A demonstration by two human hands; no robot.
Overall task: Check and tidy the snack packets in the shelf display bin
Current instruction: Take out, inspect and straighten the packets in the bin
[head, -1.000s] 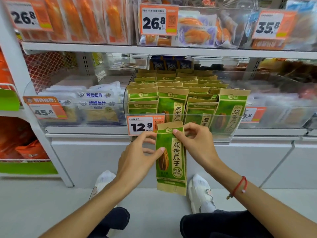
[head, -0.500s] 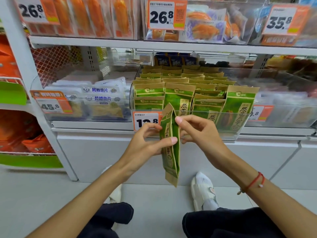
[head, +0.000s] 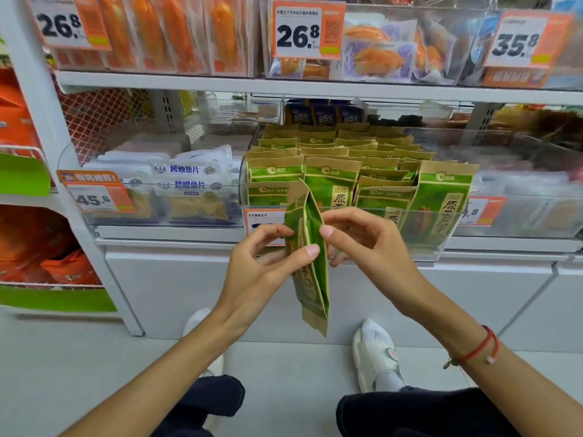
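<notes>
Both hands [head: 262,266] [head: 369,244] pinch packet [head: 310,279] edge-on; front print hidden; price tag [head: 263,220] part-covered.

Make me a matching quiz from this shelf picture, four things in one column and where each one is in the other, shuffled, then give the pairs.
Things:
1. green packet
2. white fish-slice packs
3. 35.8 price tag
4. red string bracelet

Places:
A. top shelf, far right
B. on the right wrist
C. pinched between the left hand and right hand, edge-on to the camera
D. clear bin to the left of the green packets' bin

Pairs: 1-C, 2-D, 3-A, 4-B
</notes>
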